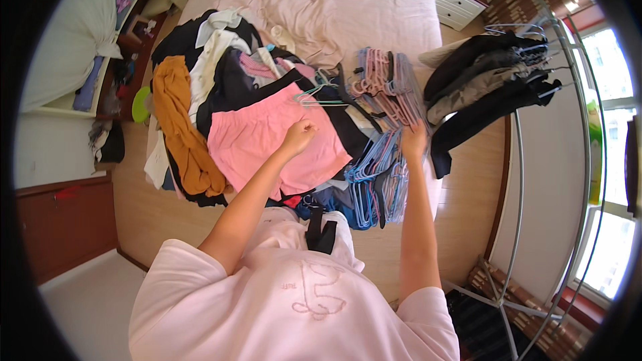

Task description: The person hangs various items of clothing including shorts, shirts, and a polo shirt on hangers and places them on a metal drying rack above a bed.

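Observation:
Pink shorts (271,135) lie spread on top of a heap of clothes on the bed. Over them is my left hand (301,135), its fingers curled; whether it pinches anything is unclear. A green hanger (321,102) rests at the waistband, beside a black hanger (351,100). My right hand (414,136) is at the lower edge of a stack of pink and grey hangers (383,80), touching them; its grip is partly hidden. Just below lie many blue hangers (371,175). Mustard trousers (183,125) lie at the heap's left side.
The bed (391,5) bears a rumpled pink sheet. Dark clothes (481,75) hang from a metal clothes rack (577,75) close on the right. A white nightstand (454,5) stands at the bed's far right corner. Open shelves (95,85) stand at the left, with a green round object (141,104) nearby.

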### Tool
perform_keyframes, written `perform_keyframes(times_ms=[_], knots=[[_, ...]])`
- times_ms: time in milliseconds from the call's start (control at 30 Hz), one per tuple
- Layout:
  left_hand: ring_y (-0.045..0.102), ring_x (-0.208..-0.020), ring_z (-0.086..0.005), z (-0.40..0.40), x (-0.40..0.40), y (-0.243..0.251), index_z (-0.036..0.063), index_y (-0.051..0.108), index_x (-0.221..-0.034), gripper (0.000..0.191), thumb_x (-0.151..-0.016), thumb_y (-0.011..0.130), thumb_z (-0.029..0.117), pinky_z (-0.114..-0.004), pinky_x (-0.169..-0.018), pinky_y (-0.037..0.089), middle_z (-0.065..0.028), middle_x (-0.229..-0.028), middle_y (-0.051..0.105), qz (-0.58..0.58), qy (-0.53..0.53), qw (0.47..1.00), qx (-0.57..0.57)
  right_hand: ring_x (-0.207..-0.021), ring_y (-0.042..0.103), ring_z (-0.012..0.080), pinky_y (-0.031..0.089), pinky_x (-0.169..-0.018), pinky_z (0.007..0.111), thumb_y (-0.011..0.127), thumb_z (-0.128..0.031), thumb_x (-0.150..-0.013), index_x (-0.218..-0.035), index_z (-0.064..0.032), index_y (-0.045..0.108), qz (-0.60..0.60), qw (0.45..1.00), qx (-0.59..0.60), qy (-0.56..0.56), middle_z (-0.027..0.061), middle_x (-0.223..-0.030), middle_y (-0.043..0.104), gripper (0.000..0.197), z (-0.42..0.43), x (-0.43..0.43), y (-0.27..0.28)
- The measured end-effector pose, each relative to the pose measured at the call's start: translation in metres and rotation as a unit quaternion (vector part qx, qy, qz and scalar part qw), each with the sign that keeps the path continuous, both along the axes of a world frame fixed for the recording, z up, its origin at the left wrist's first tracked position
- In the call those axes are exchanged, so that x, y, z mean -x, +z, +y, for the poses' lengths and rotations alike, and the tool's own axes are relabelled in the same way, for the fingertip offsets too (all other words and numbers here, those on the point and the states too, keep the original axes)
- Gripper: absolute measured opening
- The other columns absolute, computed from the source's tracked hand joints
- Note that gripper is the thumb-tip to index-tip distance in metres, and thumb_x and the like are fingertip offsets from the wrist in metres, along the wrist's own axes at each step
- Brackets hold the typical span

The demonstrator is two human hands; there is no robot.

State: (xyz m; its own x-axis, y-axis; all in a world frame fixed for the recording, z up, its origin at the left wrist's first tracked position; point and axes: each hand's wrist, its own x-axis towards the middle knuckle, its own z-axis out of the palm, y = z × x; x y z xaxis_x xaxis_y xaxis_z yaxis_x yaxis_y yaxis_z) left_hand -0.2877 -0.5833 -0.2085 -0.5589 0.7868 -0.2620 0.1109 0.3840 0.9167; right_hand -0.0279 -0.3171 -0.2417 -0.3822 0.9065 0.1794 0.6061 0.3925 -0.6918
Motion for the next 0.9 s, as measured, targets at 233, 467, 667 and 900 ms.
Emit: perform_keyframes(times_ms=[233,467,667,900], knots=[[0.064,-0.094,-0.0331,-0.127,0.091,-0.064,0.001,0.063,-0.096,0.021,-0.081,0.066,0.015,-0.041,-0.082,0.05,-0.0179,-0.095,0.067,0.209,0.226,0.945,0.106,-0.091,0.068,0.033,0.055,-0.077,0.037,0.065,-0.008,-0.084,-0.127,0.0026,0.056,0.048,0.953,0.234,0.187,0.0248,-0.11,0.066,0.045,-0.19,0.115,-0.013],[0.062,-0.107,-0.0387,-0.181,0.143,-0.005,0.0017,0.052,-0.118,0.048,-0.078,0.072,0.02,-0.055,-0.095,0.043,-0.021,-0.11,0.067,0.485,0.361,0.76,0.239,-0.087,0.07,0.0298,0.056,-0.075,0.035,0.064,-0.012,-0.087,-0.127,-0.002,0.058,-0.002,0.921,0.292,0.258,0.0191,-0.104,0.07,0.042,-0.259,0.157,-0.002],[0.068,-0.084,-0.0395,-0.208,0.131,0.001,-0.0005,0.062,-0.089,0.024,-0.075,0.07,0.017,-0.044,-0.073,0.053,-0.0233,-0.087,0.068,0.222,0.246,0.926,0.183,-0.095,0.069,0.0283,0.054,-0.08,0.034,0.067,-0.02,-0.089,-0.13,0.0018,0.054,0.035,0.884,0.365,0.29,0.0199,-0.108,0.069,0.048,-0.3,0.198,0.029],[0.064,-0.065,-0.0179,-0.182,0.017,0.077,-0.0011,0.069,-0.097,0.021,-0.077,0.066,0.005,-0.031,-0.062,0.052,-0.0145,-0.072,0.067,0.05,0.044,0.995,-0.077,-0.104,0.065,0.028,0.052,-0.085,0.034,0.07,-0.026,-0.088,-0.138,0.0028,0.046,0.164,0.9,0.357,0.186,0.0213,-0.124,0.063,0.063,-0.338,0.231,0.063]])
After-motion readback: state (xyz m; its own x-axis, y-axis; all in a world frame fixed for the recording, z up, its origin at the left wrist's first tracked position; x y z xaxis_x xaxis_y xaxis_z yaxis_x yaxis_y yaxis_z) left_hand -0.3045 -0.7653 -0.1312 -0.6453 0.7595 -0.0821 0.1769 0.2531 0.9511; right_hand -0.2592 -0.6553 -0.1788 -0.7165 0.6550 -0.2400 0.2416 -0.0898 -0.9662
